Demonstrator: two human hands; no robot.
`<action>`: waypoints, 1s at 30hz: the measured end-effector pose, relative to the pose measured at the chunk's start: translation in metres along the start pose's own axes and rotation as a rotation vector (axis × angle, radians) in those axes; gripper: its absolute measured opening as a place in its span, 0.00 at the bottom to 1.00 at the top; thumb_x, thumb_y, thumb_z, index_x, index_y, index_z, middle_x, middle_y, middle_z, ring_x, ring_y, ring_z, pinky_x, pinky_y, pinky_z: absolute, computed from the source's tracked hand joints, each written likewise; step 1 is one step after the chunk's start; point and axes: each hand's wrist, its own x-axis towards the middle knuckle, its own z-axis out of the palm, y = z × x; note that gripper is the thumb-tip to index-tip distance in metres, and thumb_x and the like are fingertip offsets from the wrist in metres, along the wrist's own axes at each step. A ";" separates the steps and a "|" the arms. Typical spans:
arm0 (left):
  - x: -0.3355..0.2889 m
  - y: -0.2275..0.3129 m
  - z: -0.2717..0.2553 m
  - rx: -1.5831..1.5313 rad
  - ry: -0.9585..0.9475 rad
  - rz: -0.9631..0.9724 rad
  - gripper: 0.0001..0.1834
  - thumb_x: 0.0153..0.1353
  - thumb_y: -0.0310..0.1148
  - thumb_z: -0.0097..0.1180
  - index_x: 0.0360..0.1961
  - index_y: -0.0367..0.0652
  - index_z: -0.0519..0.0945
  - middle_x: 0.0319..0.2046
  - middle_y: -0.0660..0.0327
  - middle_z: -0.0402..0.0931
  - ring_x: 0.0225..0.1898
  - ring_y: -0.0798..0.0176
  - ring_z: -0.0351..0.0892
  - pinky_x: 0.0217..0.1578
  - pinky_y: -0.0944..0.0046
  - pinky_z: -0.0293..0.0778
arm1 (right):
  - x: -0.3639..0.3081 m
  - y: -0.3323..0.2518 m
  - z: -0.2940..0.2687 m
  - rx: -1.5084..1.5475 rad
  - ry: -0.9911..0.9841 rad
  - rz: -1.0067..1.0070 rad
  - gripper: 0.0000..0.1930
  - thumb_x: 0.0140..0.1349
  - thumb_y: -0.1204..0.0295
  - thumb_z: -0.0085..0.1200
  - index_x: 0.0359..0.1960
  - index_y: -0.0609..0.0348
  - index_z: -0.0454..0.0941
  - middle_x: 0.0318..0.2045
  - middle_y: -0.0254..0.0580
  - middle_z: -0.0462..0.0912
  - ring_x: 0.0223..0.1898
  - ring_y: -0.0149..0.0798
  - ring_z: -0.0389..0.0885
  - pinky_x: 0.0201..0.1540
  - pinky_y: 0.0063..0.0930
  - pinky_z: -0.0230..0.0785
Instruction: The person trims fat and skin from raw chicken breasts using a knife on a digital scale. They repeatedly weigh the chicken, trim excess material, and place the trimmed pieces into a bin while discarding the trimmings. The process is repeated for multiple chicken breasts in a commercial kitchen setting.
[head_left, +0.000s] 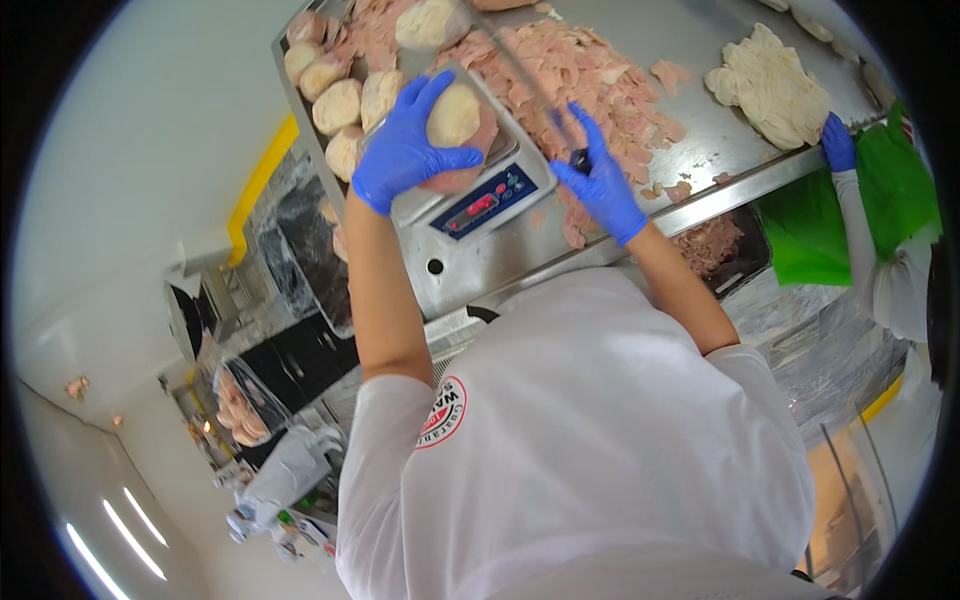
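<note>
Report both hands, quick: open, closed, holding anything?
Left hand: closed around a piece of meat on the scale.
Right hand: holding a knife.

Rounded pink meat piece (455,117), pale-topped, on silver scale (484,205), dark-handled knife (580,160) alongside, long blade blurred

On the bench (470,268) stands a scale (537,175) with a meat piece (453,112) on top, the left hand (412,145) at its eight o'clock. From the scale, other meat pieces (337,107) lie at ten, scraps (610,85) at two, the right hand (606,180) with a knife (580,160) at three, and a loose heap (770,88) farther along three. Below the bench's edge, at four, sits a tub (750,255).
</note>
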 end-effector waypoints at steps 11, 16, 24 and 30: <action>-0.003 0.043 0.018 -0.064 0.214 -0.299 0.48 0.40 0.43 0.76 0.60 0.36 0.64 0.55 0.43 0.63 0.54 0.40 0.71 0.55 0.50 0.71 | -0.005 0.022 0.034 0.003 -0.163 0.006 0.39 0.67 0.49 0.51 0.73 0.45 0.48 0.41 0.59 0.82 0.41 0.56 0.83 0.44 0.43 0.73; -0.005 0.047 0.015 -0.036 0.186 -0.260 0.51 0.43 0.45 0.75 0.65 0.35 0.63 0.58 0.45 0.66 0.59 0.45 0.70 0.59 0.52 0.68 | 0.026 -0.014 0.026 -0.065 -0.245 0.050 0.38 0.68 0.47 0.47 0.73 0.48 0.48 0.42 0.59 0.82 0.44 0.59 0.81 0.47 0.44 0.71; -0.006 0.045 0.013 -0.133 0.158 -0.218 0.52 0.39 0.41 0.74 0.66 0.37 0.63 0.61 0.46 0.64 0.63 0.45 0.65 0.63 0.52 0.63 | 0.112 -0.017 0.032 0.103 -0.278 -0.003 0.29 0.71 0.52 0.46 0.69 0.50 0.60 0.54 0.53 0.78 0.52 0.46 0.80 0.56 0.36 0.69; -0.030 0.010 -0.001 -0.141 0.301 -0.405 0.55 0.42 0.40 0.76 0.69 0.36 0.59 0.64 0.45 0.61 0.65 0.47 0.63 0.64 0.53 0.62 | 0.090 -0.013 0.002 -0.377 -0.003 0.236 0.39 0.65 0.46 0.50 0.72 0.50 0.51 0.43 0.55 0.84 0.45 0.58 0.83 0.47 0.45 0.74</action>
